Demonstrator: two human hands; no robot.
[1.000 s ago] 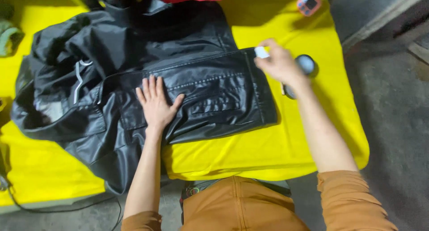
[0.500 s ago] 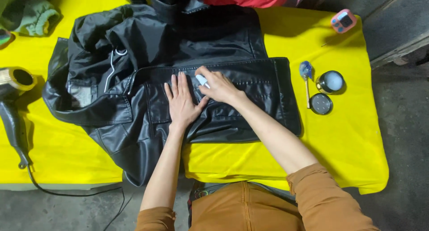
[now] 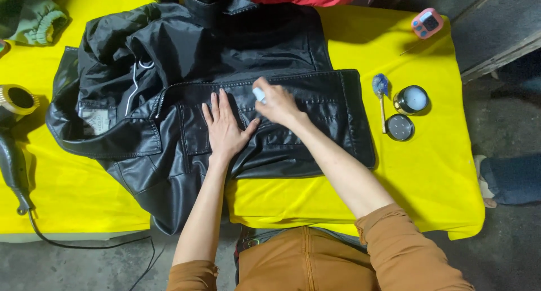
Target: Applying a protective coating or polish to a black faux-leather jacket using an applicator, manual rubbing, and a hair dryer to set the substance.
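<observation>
Black leather jacket (image 3: 186, 99) is spread across the yellow-covered desk (image 3: 439, 178). It is pressed flat at centre by the left hand (image 3: 224, 130), open with fingers spread. Just at two o'clock of it, a small white pad (image 3: 258, 95) is gripped in the closed right hand (image 3: 277, 104), held against the jacket. An open tin (image 3: 411, 99) sits at three o'clock.

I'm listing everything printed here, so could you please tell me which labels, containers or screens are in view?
Sewn label: pale grey rectangle inside the black leather jacket, left side.
Timer: small pink case, dark screen, table's far right corner.
Open tin: round, whitish contents, right of jacket.
Tin lid: round, dark, beside it.
</observation>
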